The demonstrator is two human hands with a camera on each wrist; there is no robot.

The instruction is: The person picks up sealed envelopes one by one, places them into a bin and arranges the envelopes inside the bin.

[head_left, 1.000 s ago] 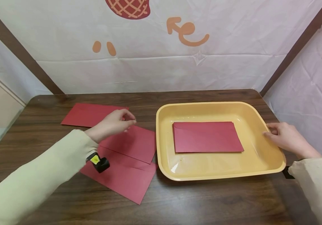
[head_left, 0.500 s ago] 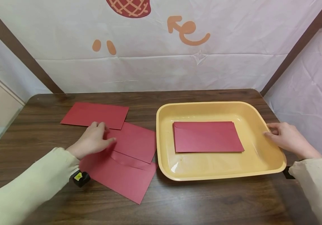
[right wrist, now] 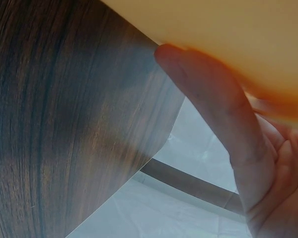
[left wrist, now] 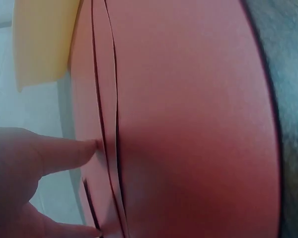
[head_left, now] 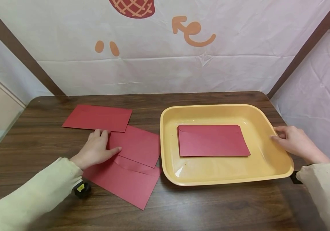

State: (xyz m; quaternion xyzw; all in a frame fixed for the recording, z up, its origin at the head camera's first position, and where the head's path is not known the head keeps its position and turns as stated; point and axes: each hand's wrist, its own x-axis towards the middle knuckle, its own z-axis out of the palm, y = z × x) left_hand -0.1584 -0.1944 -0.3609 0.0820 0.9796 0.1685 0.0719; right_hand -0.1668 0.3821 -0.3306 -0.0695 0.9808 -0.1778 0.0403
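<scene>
Three red envelopes overlap on the left of the table: a far one (head_left: 98,118), a middle one (head_left: 139,146) and a near one (head_left: 124,184) with its flap lifted slightly. My left hand (head_left: 95,149) lies over the left end of the middle envelope. Its thumb (left wrist: 72,153) is straight and touches that envelope near its edge, and a fingertip meets the paper further along. At the right, my right hand (head_left: 294,142) grips the rim of a yellow plastic tray (head_left: 266,160), thumb inside the rim. Inside the tray lies a neat stack of red envelopes (head_left: 212,141).
The dark wood-grain table (head_left: 205,205) has rounded far corners. Behind it hangs a white printed curtain (head_left: 153,73), with brown strips (head_left: 306,48) at both sides. The tray's left wall stands right beside the middle envelope's right end.
My left hand has come back leftward and down from above the envelopes onto the middle one, then shifted slightly. My right hand, the tray and its stack have stayed in place.
</scene>
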